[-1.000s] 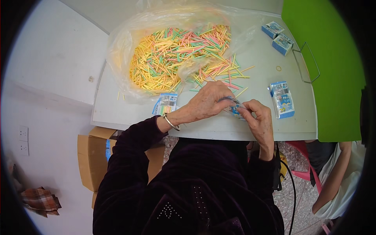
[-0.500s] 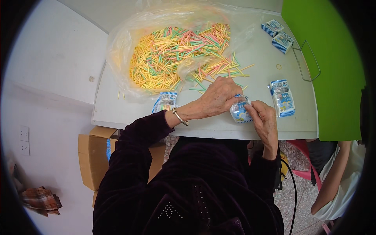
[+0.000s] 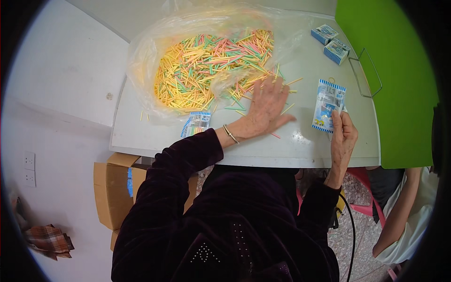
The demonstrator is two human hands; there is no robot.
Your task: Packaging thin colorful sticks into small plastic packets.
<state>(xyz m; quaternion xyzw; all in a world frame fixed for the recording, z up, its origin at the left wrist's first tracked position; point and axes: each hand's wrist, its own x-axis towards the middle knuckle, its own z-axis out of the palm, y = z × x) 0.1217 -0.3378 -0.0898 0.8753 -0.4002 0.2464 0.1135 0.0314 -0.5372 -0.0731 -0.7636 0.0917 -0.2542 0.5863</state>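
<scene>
My left hand (image 3: 268, 105) lies palm down over loose candy-like sticks at the near edge of the heap, fingers stretched and thumb apart. What is beneath the palm is hidden. A short pink stick (image 3: 275, 135) pokes out by its thumb side. At the right of the table, my right hand (image 3: 344, 138) pinches the lower corner of a blue-and-white packet (image 3: 329, 101), thumb on top. Whether other packets lie beneath that one I cannot make out. Yellow, pink and green thin sticks (image 3: 206, 66) fill a clear plastic bag (image 3: 141, 70) beyond my left hand.
Another packet (image 3: 196, 123) with sticks showing lies left of my left wrist. Two packet bundles (image 3: 337, 50) sit at the far right, near a wire handle (image 3: 371, 75) by a green panel (image 3: 404, 94). An open cardboard box (image 3: 110, 188) stands below left. A co-worker's arm (image 3: 399, 211) is at lower right.
My hands have parted from the packet they held together. The left opened and moved slightly up and left onto the sticks; the right moved right and grips a packet there.
</scene>
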